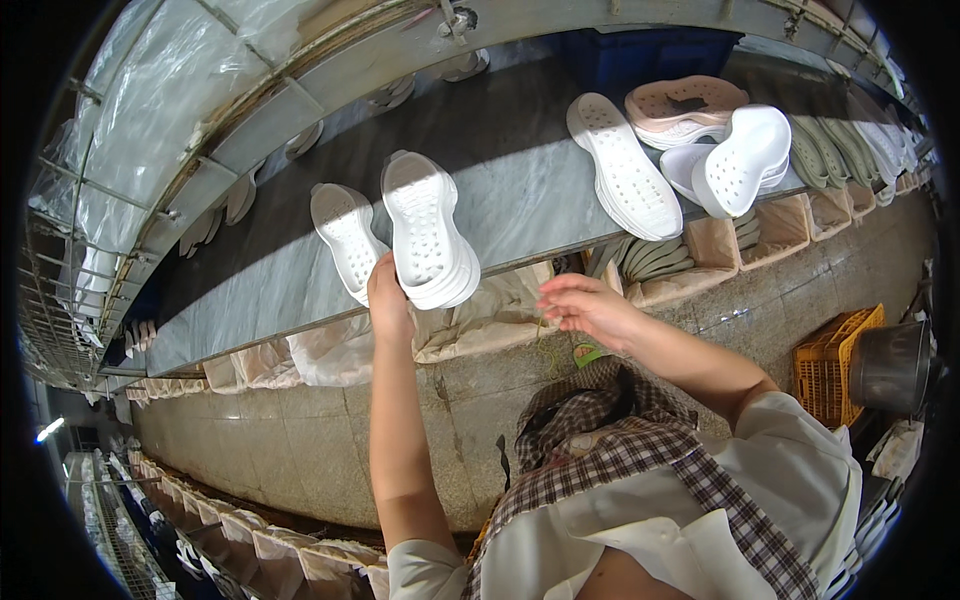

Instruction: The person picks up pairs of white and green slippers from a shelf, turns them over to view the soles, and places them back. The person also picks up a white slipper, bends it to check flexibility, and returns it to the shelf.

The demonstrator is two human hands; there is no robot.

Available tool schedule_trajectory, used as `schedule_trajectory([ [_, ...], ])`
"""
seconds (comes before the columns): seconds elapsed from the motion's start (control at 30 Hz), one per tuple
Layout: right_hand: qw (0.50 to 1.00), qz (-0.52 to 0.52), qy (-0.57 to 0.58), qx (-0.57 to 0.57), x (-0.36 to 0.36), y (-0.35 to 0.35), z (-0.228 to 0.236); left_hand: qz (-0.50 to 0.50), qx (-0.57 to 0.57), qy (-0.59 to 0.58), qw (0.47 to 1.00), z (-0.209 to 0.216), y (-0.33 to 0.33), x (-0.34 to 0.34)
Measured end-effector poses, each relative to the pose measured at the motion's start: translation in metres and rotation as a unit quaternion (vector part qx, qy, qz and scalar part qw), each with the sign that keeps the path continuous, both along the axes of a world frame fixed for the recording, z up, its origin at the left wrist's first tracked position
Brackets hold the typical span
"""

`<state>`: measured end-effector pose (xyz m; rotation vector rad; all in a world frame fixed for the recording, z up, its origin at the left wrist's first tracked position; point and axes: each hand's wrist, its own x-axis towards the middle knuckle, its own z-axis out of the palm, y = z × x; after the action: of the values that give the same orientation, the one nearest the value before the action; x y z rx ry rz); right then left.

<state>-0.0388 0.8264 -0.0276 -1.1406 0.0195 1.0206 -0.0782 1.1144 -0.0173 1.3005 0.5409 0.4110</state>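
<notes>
At the front edge of the grey tabletop (520, 190), my left hand (388, 300) is closed at the heel ends of two white shoe soles. Its fingers overlap the edge of the left white sole (343, 225) and touch up against the right white sole (420, 215), which looks thicker. Both have small holes or studs inside, toes pointing away from me. Part of the grip is hidden behind the heels. My right hand (592, 312) hovers in front of the table edge, fingers loosely stretched and holding nothing. Beyond it lies another white sole (622, 165).
At the right are a pinkish sole (685, 100), a stacked white sole (742, 160) and olive-green soles (825, 150). A blue crate (650, 58) stands behind. Lined bins (465, 325) run under the table edge. A yellow crate (825, 365) and dark bucket (893, 365) stand on the floor.
</notes>
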Motion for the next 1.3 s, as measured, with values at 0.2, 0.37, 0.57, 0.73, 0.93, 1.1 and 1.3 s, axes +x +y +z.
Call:
schedule_trajectory([
  [0.2,0.981,0.045,-0.185,-0.028,0.033,0.049,0.011,-0.016,-0.006,0.034,0.999,0.013,-0.001,0.005],
  [0.37,0.982,0.017,-0.176,-0.058,0.063,0.093,0.009,-0.076,0.025,0.038,0.996,0.008,-0.001,0.010],
  [0.57,0.990,0.025,-0.135,-0.017,0.056,0.121,0.012,0.070,0.249,0.046,0.965,-0.003,0.015,-0.003],
  [0.73,0.988,0.043,-0.141,-0.033,0.065,0.125,0.009,0.248,0.557,0.211,0.764,0.000,0.078,-0.006],
  [0.93,0.986,0.074,-0.142,-0.035,0.070,0.124,0.009,0.242,0.661,0.325,0.631,-0.009,0.149,0.006],
  [1.1,0.984,0.089,-0.151,-0.025,0.072,0.123,0.009,0.050,0.579,0.483,0.655,-0.001,0.203,0.007],
  [1.3,0.983,0.091,-0.157,0.016,0.072,0.124,0.002,-0.068,0.525,0.269,0.805,0.013,0.200,-0.018],
])
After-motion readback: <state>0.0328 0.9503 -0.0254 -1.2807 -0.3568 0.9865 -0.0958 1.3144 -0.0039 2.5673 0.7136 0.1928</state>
